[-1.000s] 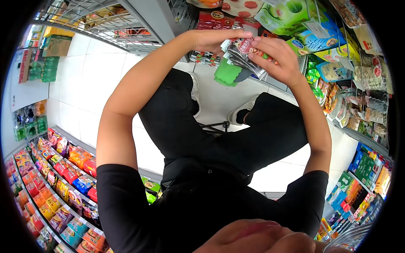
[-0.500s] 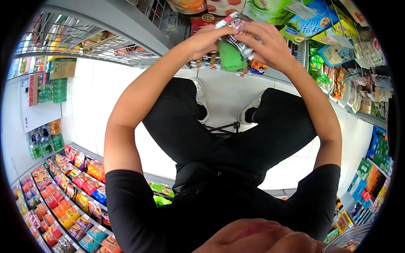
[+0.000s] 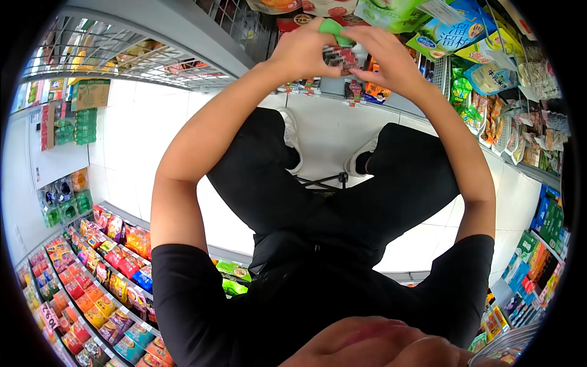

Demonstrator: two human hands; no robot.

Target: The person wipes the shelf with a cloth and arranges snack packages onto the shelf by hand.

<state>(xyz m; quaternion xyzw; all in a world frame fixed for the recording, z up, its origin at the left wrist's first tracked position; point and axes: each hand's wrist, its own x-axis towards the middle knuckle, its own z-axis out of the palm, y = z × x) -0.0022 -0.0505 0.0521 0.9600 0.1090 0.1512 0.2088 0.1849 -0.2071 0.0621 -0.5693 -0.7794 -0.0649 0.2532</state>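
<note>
Both your left hand [image 3: 304, 51] and right hand [image 3: 387, 60] pinch the packets [image 3: 346, 59] between them, the green piece [image 3: 332, 29] seemingly caught too, so press evenly to avoid slips.

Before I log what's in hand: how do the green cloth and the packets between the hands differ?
Colour: the green cloth is plain green where it shows, while the packets show dark, red and silvery areas.
Surface: the cloth looks matte; the packets look shiny.
Place: the cloth sits farther from the body, the packets nearer.
Shared: both are between the left hand and right hand, partly hidden.
</note>
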